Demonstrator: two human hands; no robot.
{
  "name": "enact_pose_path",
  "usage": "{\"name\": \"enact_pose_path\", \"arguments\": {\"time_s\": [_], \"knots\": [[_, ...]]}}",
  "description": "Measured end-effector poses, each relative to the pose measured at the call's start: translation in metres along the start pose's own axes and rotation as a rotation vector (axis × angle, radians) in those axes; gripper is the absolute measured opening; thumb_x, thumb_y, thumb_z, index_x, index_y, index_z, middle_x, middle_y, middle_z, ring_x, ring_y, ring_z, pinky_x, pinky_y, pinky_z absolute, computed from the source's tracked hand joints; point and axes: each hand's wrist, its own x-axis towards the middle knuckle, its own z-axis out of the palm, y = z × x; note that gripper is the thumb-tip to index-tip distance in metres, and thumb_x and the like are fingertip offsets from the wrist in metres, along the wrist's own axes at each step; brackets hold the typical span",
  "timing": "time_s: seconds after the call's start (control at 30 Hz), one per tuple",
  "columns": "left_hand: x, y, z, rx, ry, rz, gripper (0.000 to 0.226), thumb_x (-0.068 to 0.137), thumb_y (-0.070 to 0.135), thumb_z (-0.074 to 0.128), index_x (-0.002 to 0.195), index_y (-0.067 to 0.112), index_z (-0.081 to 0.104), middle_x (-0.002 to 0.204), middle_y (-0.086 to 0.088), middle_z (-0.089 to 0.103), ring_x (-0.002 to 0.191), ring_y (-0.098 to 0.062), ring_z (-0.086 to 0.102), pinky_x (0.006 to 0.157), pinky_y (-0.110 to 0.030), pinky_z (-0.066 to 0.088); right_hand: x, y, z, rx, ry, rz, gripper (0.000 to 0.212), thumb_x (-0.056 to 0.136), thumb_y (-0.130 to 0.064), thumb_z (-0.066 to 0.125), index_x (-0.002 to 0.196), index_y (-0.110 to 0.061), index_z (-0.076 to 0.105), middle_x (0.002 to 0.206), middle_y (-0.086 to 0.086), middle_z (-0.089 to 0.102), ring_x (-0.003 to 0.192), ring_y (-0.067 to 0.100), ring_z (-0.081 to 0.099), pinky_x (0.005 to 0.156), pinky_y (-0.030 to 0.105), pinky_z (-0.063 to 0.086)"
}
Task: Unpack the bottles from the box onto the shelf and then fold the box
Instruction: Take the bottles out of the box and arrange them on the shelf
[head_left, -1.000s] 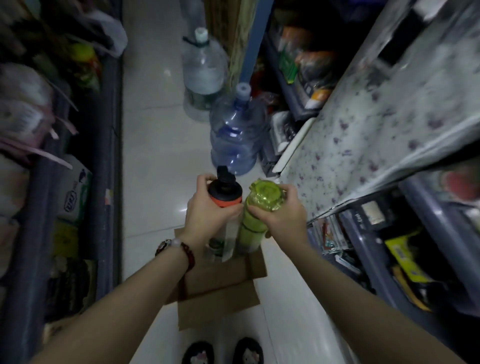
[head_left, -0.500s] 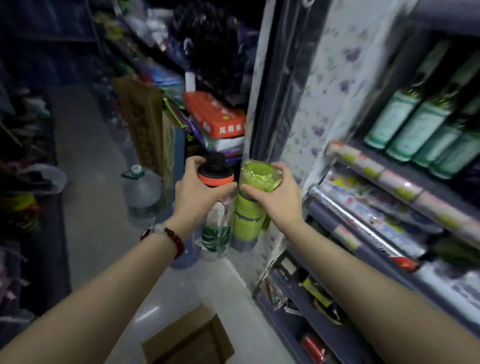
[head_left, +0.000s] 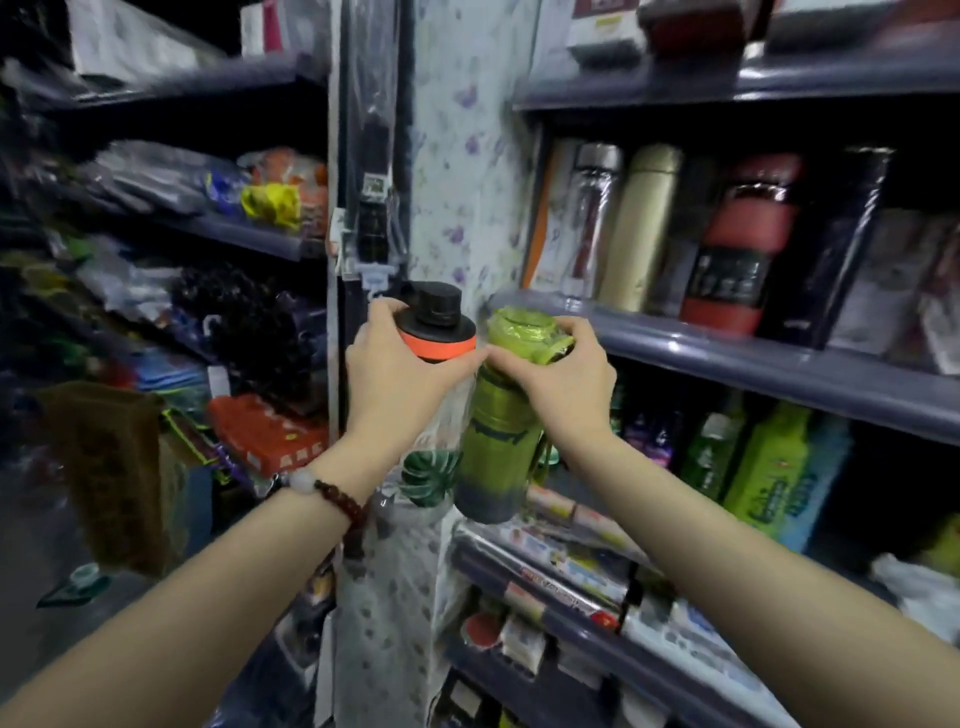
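Fingers (head_left: 382, 317) curled tight round both lids: clear bottle (head_left: 434, 395) left, green bottle (head_left: 498, 441) right. Probably light, slippery in plastic wrap. Better gripping lower on the bodies.

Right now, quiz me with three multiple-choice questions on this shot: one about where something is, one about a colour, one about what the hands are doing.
1. Where does the gold flask stand?
A. on the shelf up and to the right of the hands
B. on the floor
C. in the left hand

2. What colour is the band under the black lid of the clear bottle?
A. blue
B. orange
C. white

3. What is the right hand doing?
A. hanging idle
B. pressing flat on the shelf
C. gripping the green bottle near its top

Answers: 1 A, the flask stands among other bottles on that shelf. 2 B, an orange ring shows above the left hand. 3 C, its fingers curl round the green lid.
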Motion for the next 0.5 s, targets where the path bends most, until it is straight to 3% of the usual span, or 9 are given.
{"name": "enact_pose_path", "arguments": {"time_s": [0.1, 0.2, 0.3, 0.5], "knots": [[0.003, 0.042, 0.019, -0.072, -0.047, 0.056, 0.074, 0.056, 0.050, 0.085, 0.114, 0.023, 0.049, 0.109, 0.006, 0.061, 0.105, -0.016, 0.056, 0.080, -0.022, 0.043, 0.016, -0.018, -0.047, -0.009, 0.052, -0.034, 0.061, 0.059, -0.048, 0.086, 0.105, -0.027, 0.052, 0.087, -0.022, 0.053, 0.095, 0.010, 0.054, 0.081, 0.024, 0.044], [0.000, 0.079, 0.036, -0.171, -0.101, 0.114, 0.067, 0.060, 0.042, 0.086, 0.111, 0.026, 0.045, 0.097, 0.019, 0.055, 0.095, -0.008, 0.055, 0.069, -0.010, 0.038, 0.026, -0.035, -0.091, -0.045, 0.112, -0.080, 0.067, 0.059, -0.050, 0.085, 0.113, -0.024, 0.055, 0.098, -0.013, 0.058, 0.100, 0.011, 0.054, 0.089, 0.031, 0.048], [-0.004, 0.112, 0.054, -0.243, -0.124, 0.189, 0.070, 0.058, 0.043, 0.087, 0.113, 0.027, 0.046, 0.103, 0.015, 0.058, 0.099, -0.010, 0.058, 0.076, -0.019, 0.044, 0.033, -0.045, -0.134, -0.077, 0.171, -0.129, 0.067, 0.059, -0.051, 0.084, 0.114, -0.027, 0.055, 0.104, -0.010, 0.061, 0.102, 0.012, 0.057, 0.087, 0.031, 0.050], [-0.016, 0.179, 0.092, -0.360, -0.125, 0.383, 0.072, 0.054, 0.046, 0.087, 0.110, 0.037, 0.043, 0.108, 0.014, 0.060, 0.102, -0.008, 0.057, 0.082, -0.019, 0.044, 0.044, -0.059, -0.214, -0.086, 0.368, -0.284, 0.062, 0.056, -0.051, 0.085, 0.108, -0.032, 0.058, 0.104, -0.012, 0.067, 0.100, 0.008, 0.063, 0.089, 0.039, 0.052]]}}
